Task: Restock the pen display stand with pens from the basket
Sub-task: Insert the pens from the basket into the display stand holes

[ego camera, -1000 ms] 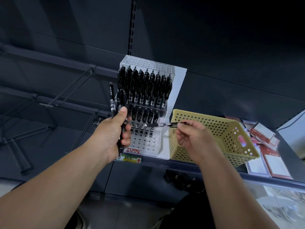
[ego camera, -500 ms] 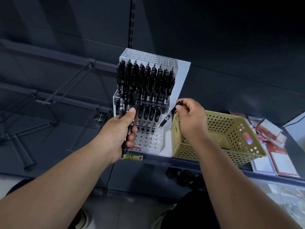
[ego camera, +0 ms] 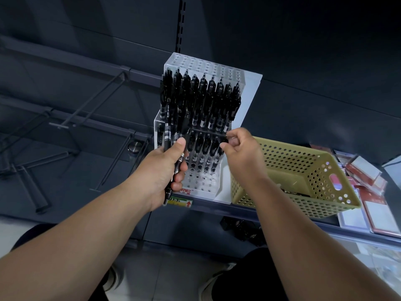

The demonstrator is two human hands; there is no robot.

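Pens, several bunched too tightly to count, stand upright in the closed grip of the left hand, against the left edge of the one pen display stand on the shelf. The right hand is nearer the lower row's right end. It pinches a single pen, mostly hidden, so its axis is unclear. One basket sits just right of the stand.
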